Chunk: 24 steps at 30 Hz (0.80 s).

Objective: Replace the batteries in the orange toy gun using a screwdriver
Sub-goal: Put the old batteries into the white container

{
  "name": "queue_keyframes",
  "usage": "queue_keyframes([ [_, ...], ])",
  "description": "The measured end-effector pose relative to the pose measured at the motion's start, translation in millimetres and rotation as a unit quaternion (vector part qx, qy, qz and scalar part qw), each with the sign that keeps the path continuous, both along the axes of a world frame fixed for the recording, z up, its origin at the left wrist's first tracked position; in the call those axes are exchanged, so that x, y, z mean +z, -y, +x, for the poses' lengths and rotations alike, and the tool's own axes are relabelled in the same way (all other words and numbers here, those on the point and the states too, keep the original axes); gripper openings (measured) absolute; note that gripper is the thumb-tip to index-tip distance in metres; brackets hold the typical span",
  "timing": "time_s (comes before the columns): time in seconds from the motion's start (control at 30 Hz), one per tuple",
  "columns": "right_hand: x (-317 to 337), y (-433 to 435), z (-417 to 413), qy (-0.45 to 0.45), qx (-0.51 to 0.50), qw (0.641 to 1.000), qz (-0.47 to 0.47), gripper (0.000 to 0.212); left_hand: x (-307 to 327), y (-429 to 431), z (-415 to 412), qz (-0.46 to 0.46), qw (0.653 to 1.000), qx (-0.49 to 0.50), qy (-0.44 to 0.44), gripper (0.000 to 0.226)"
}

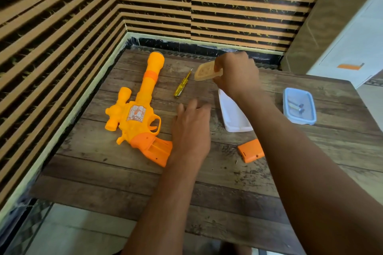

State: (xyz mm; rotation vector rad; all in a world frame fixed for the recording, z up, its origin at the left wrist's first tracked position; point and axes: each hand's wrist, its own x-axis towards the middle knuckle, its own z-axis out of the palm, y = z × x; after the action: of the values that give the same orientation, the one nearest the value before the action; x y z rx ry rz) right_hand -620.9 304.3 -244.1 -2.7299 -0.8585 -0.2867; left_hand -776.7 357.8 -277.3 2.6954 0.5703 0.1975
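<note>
Bare tabletop (pixel 128 188) lay open behind left hand (pixel 191 130); toy gun (pixel 136 113) blocked its left, white container (pixel 233 113) its right.

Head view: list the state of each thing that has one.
Orange plastic toy gun: lying flat, grip compartment open.
Orange battery cover: off, on table.
Yellow screwdriver: lying untouched.
Translucent lid: lifted in right hand.
White container: uncovered.
Blue box: open.
Left hand: empty.

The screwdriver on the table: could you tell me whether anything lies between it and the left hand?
Nothing visible does. The left hand rests flat and empty on the table, with bare wood between its fingertips and the screwdriver. The right hand holds a translucent lid off to the side.
</note>
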Motion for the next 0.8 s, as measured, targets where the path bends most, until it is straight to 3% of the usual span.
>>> queue_keyframes([
  [0.53,-4.8,-15.5,-0.1,-0.067,0.041,0.994,-0.076,0.025,-5.9,-5.0,-1.1,0.011,1.000,0.026,-0.010,0.052],
  [0.73,-6.2,-16.3,1.2,-0.084,0.058,0.994,-0.037,0.006,-8.8,-4.8,-0.2,0.017,0.999,0.033,-0.004,0.048],
  [0.8,-2.4,-8.0,-2.1,-0.087,0.049,0.995,0.008,0.009,-9.3,-4.7,0.6,0.017,0.999,0.032,-0.006,0.047],
])
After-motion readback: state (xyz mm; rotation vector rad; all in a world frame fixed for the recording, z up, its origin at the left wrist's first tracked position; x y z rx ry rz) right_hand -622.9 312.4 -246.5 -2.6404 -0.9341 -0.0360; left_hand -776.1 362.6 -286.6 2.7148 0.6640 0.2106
